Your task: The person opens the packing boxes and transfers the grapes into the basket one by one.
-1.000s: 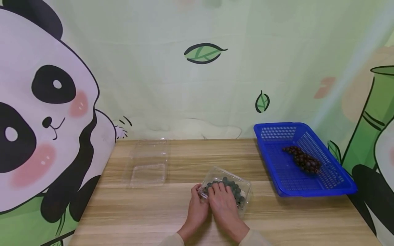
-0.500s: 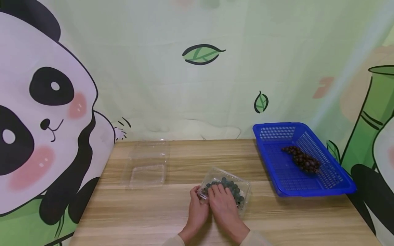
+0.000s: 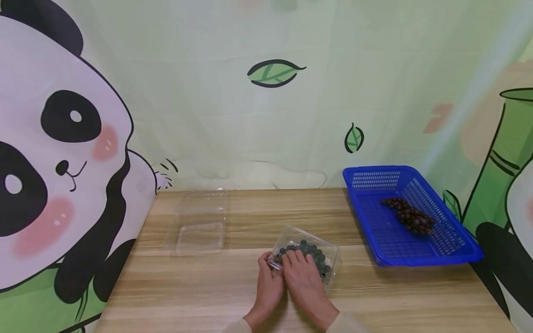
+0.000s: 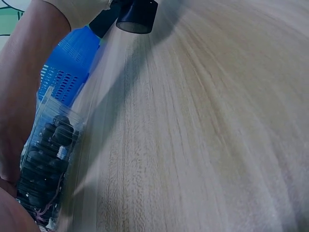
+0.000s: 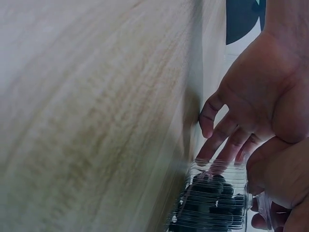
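A clear plastic fruit box (image 3: 331, 256) of dark grapes (image 3: 320, 259) lies at an angle near the table's front, close under both hands. My left hand (image 3: 268, 284) grips its near left corner, and the right wrist view shows that hand's fingers against the box's ribbed wall. With its fingers lying over the near edge and top, my right hand (image 3: 303, 282) holds the box beside the left; its thumb is hidden in the head view. Seen from the left wrist, dark grapes (image 4: 63, 135) show through the clear wall. Whether the fingertips touch the grapes cannot be told.
At the back right stands a blue perforated basket (image 3: 374, 252) with a bunch of dark red grapes (image 3: 414, 218) in it. Another clear plastic box (image 3: 201, 236), unfolded, lies at the back left of the wooden table (image 3: 187, 286). A printed cloth hangs behind.
Both hands keep their place on the box, with at most tiny finger shifts. The head view sways slightly; the box and basket stay put.
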Demonstrator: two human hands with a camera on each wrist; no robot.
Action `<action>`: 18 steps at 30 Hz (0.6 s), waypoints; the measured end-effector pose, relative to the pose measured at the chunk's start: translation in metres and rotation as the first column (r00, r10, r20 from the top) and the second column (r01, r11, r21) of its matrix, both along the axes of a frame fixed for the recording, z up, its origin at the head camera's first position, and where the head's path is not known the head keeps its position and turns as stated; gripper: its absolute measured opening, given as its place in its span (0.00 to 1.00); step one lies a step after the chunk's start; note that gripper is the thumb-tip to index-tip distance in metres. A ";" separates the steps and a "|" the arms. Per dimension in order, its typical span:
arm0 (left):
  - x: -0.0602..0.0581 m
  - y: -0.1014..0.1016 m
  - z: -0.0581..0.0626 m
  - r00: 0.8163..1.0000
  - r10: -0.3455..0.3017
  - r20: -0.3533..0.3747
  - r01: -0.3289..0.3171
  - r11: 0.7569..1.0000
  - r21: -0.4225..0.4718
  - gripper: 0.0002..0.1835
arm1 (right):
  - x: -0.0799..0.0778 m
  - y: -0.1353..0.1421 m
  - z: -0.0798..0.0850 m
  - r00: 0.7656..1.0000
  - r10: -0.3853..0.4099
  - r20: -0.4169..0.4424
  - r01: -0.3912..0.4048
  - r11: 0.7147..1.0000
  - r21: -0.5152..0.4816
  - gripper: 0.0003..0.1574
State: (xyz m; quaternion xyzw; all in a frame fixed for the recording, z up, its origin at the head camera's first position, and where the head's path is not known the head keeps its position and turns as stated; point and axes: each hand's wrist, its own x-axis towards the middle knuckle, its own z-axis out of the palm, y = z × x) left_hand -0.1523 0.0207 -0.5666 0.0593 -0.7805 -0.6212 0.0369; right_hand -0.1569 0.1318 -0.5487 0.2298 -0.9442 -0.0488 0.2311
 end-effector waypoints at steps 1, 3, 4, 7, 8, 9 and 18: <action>0.000 0.000 0.000 1.000 0.002 -0.002 -0.002 1.000 -0.002 0.27 | 0.000 0.000 0.000 1.000 0.001 -0.003 -0.001 1.000 0.007 0.13; 0.000 0.001 -0.001 1.000 0.006 -0.004 -0.006 1.000 -0.008 0.26 | 0.000 0.000 0.000 1.000 0.002 -0.012 -0.002 1.000 0.019 0.13; 0.000 0.001 -0.002 1.000 0.007 -0.006 -0.007 1.000 -0.011 0.26 | 0.000 0.000 0.000 1.000 0.001 -0.017 0.000 1.000 0.025 0.13; 0.000 0.001 -0.002 1.000 0.011 -0.014 -0.011 1.000 -0.017 0.25 | 0.000 0.000 -0.002 1.000 0.002 -0.026 -0.001 1.000 0.029 0.12; 0.000 0.001 -0.002 1.000 0.011 -0.016 -0.011 1.000 -0.018 0.25 | 0.000 0.000 -0.003 1.000 0.003 -0.026 -0.002 1.000 0.025 0.12; 0.000 0.001 -0.003 1.000 0.013 -0.016 -0.013 1.000 -0.018 0.25 | 0.000 0.000 -0.003 1.000 0.004 -0.026 -0.003 1.000 0.022 0.12; 0.000 0.003 -0.003 0.999 0.027 -0.032 -0.028 0.999 -0.019 0.24 | 0.000 0.000 -0.005 1.000 -0.005 -0.006 0.005 1.000 0.022 0.12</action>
